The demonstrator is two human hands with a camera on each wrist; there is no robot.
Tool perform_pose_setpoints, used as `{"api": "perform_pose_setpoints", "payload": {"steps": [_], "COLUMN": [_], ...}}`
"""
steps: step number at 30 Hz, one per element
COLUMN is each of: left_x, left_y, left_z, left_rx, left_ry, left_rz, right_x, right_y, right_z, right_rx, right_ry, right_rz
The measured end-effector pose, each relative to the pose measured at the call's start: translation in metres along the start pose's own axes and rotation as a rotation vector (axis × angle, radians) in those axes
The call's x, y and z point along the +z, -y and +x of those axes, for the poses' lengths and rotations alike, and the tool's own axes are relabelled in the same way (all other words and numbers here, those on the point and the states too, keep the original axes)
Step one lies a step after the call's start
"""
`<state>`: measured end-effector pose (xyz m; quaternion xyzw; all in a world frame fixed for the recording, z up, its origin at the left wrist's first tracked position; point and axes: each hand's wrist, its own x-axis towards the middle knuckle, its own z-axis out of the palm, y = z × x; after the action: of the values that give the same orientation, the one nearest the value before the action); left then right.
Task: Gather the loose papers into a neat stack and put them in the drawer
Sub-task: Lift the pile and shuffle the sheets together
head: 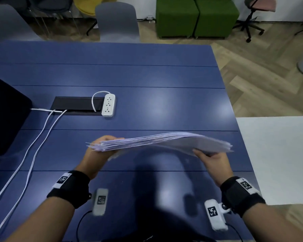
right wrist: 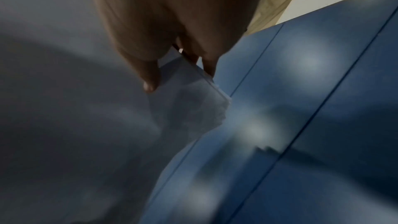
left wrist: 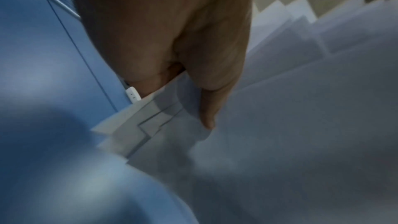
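Left grip (head: 96, 151): I hold the papers (head: 164, 142) at one end.
Right grip (head: 215, 162): pinching the other end.
Papers: above the counter (head: 147, 105).

A long blue panelled surface (head: 147, 75) on light herringbone wood floor (head: 262, 70). Beyond it stand a grey plastic chair (head: 117, 21), two green upholstered cube seats (head: 196, 16) and a pink swivel chair (head: 259, 7).

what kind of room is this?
Probably an office or shared workspace. A long blue table has a built-in cable hatch and a power strip; office chairs and green seat cubes stand behind, on wood flooring.
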<state>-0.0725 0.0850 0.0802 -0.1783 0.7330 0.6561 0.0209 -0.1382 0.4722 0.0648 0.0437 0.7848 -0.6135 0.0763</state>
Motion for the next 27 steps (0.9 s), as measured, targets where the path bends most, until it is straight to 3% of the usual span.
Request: {"api": "perform_pose_setpoints", "payload": {"steps": [7, 16, 19, 22, 24, 27], "left_x": [0.001, -0.008, -0.012, -0.007, -0.001, -0.004], "left_y": [0.027, -0.003, -0.002, 0.009, 0.013, 0.007], "left_z": [0.015, 0.018, 0.017, 0.019, 0.019, 0.018], "left_rx": [-0.056, 0.004, -0.005, -0.079, -0.103, -0.094], "left_ry": [-0.089, -0.17, -0.161, -0.149, -0.136, -0.158], "left_rz": [0.048, -0.104, -0.144, -0.052, 0.005, -0.043], "right_x": [0.011, 0.002, -0.004, 0.003, 0.01, 0.016], "right_y": [-0.025, 0.022, 0.012, -0.015, -0.023, -0.004], "right_z": [0.02, 0.021, 0.02, 0.021, 0.023, 0.02], "right_rx": [0.042, -0.047, 0.069, 0.207, 0.203, 0.148], "right_ry": [0.02, -0.064, 0.073, 0.192, 0.126, 0.037], "right_rz": [-0.083, 0.124, 0.144, -0.094, -0.153, -0.013]}}
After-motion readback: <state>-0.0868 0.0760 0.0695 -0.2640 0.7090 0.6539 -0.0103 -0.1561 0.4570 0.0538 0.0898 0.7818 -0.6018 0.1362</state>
